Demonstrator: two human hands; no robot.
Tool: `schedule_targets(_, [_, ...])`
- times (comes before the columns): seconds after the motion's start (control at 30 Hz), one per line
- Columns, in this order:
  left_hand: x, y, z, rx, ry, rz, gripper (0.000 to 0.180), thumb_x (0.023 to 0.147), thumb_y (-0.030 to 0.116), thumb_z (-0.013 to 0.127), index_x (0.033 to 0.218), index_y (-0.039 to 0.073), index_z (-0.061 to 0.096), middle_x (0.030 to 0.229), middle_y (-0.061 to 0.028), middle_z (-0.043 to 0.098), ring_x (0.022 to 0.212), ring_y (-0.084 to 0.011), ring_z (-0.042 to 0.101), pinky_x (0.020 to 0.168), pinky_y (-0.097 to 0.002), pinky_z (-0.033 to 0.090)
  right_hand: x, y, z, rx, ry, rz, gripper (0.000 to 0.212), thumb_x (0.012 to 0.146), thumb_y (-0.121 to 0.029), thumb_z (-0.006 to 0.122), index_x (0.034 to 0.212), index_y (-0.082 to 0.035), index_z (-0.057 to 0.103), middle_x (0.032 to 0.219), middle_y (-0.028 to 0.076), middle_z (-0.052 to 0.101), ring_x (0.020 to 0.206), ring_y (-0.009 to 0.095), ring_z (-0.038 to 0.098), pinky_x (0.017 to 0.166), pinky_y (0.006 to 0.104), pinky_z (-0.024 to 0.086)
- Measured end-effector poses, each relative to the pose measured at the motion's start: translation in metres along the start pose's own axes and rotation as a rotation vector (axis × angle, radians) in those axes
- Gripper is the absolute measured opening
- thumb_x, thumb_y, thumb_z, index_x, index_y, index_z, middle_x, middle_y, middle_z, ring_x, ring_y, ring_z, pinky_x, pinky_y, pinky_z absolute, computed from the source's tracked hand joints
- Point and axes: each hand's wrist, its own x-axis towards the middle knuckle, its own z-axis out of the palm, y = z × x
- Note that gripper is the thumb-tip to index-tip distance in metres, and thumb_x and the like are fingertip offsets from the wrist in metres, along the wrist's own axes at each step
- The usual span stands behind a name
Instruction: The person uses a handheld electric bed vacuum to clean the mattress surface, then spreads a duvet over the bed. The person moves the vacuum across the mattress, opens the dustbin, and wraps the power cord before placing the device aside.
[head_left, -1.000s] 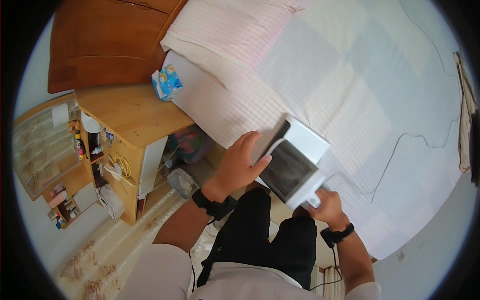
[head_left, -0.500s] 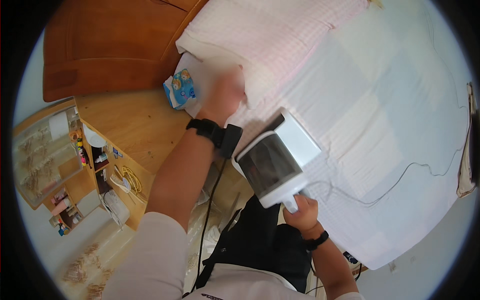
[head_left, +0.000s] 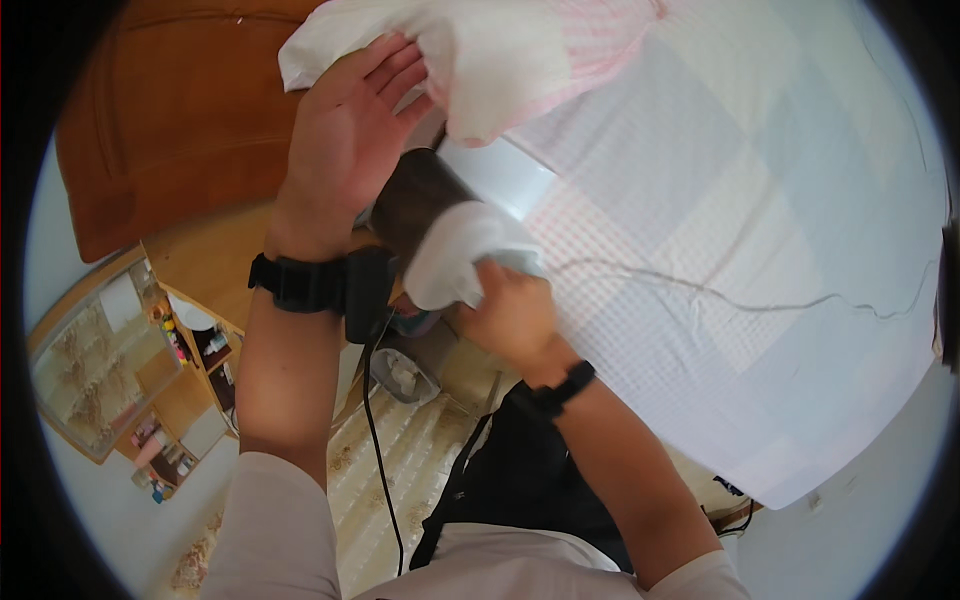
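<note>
A: Begin with the right hand (head_left: 515,310); holding what?

B: Holding the vacuum (head_left: 445,225); wrapped tightly round the white near end, a little blurred.

A: And the left hand (head_left: 345,140)?

B: Up against the pillow (head_left: 510,60), with fingers stretched along the pale edge; cannot tell whether pinching the cloth or only propping it.

A: Where to look for the vacuum?

B: At the edge of the bed (head_left: 760,200), beside the left wrist and just below the raised corner of the pillow; tilted, with the dark cover (head_left: 420,190) toward the left forearm and the white panel (head_left: 500,175) toward the sheet; cannot tell whether touching it.

A: And across the bed?

B: A thin cord (head_left: 740,300), in loose curves from near the vacuum toward the far right; underneath, pale checks, pinkest near the vacuum.

A: On the wrists?

B: Black straps on both; on the left, also a black block (head_left: 370,295) with a dark cable (head_left: 375,440) trailing down.

A: Farther off?

B: Behind the left hand, a brown headboard (head_left: 180,130); at lower left, a mirror (head_left: 110,350); on the floor, a clear bin (head_left: 400,378) with pale contents.
</note>
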Motion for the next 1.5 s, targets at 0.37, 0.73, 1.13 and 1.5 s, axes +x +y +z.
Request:
schedule_targets(0.37, [-0.007, -0.038, -0.026, 0.048, 0.13, -0.188, 0.033, 0.102, 0.026, 0.065, 0.125, 0.004, 0.061, 0.124, -0.0099, 0.063, 0.119, -0.0247, 0.059, 0.107, -0.0443, 0.045, 0.03, -0.006, -0.022, 0.027, -0.276, 0.086, 0.022, 0.079, -0.012, 0.067, 0.099, -0.003, 0.067, 0.084, 0.021, 0.075, 0.078, 0.038, 0.075, 0.071, 0.0476, 0.059])
schedule_targets(0.73, [-0.141, -0.227, 0.044, 1.048, -0.088, -0.1, 0.073, 0.101, 0.016, 0.067, 0.162, 0.002, 0.03, 0.164, -0.0158, 0.039, 0.149, -0.0318, 0.041, 0.121, -0.0453, 0.038, -0.253, 0.127, -0.214, -0.122, -0.096, 0.195, 0.03, 0.074, -0.02, 0.076, 0.099, -0.006, 0.067, 0.081, 0.017, 0.072, 0.077, 0.043, 0.069, 0.072, 0.0525, 0.056])
schedule_targets(1.13, [-0.435, -0.424, 0.346, 1.239, -1.255, 0.33, 0.088, 0.088, 0.025, 0.076, 0.16, 0.0, 0.034, 0.165, -0.0299, 0.032, 0.152, -0.0457, 0.035, 0.122, -0.0538, 0.032, -0.627, 0.237, -0.378, -0.141, 0.106, 0.452, 0.022, 0.07, -0.012, 0.072, 0.093, -0.013, 0.07, 0.077, 0.015, 0.07, 0.071, 0.041, 0.069, 0.064, 0.0492, 0.057])
schedule_targets(1.5, [-0.466, -0.472, 0.383, 1.293, -1.284, 0.253, 0.071, 0.091, 0.03, 0.07, 0.155, 0.006, 0.048, 0.167, -0.0221, 0.035, 0.158, -0.0367, 0.028, 0.127, -0.0547, 0.021, -0.619, 0.21, -0.315, 0.057, 0.457, 0.539, 0.027, 0.074, -0.017, 0.076, 0.099, -0.009, 0.074, 0.08, 0.018, 0.071, 0.073, 0.041, 0.07, 0.065, 0.0473, 0.057])
